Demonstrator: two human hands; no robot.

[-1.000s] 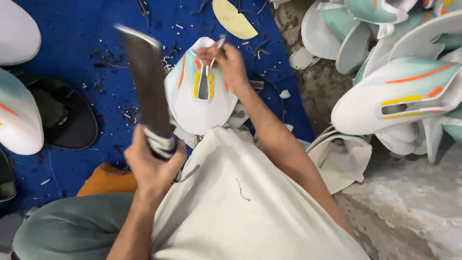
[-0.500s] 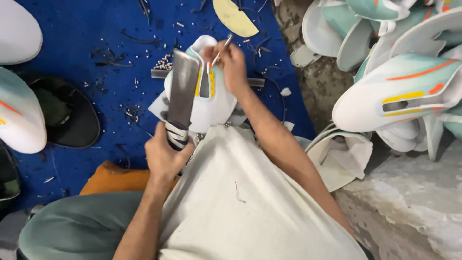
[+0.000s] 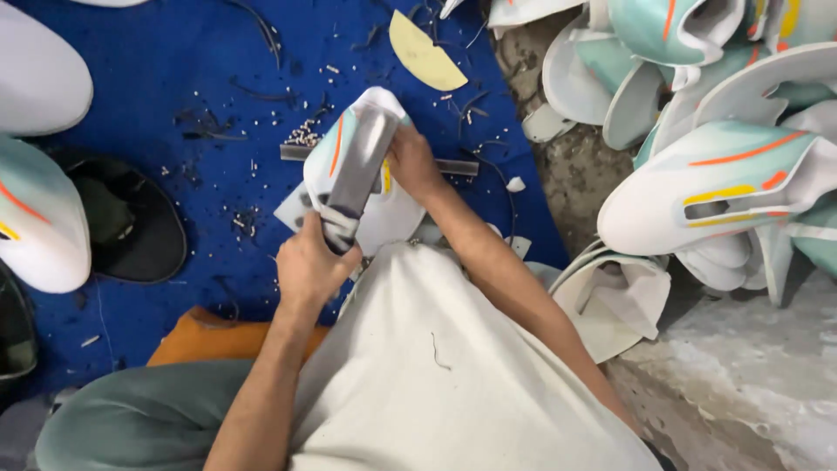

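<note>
Left hand fingers are wrapped tight round the taped handle of a flat metal bar, while the right hand pinches the shoe upper right beside it. If the bar skids it'd probably clip those fingers. The upper's white with mint, orange and yellow stripes, near the blue mat's front edge by the lap.

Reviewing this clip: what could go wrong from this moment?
1. The left hand presses a broad flat tool onto the shoe upper, right beside the right hand steadying it; a slip might strike those fingers.
2. Small loose pins lie scattered on the blue mat near the work; they may get under the upper or prick a hand.
</note>
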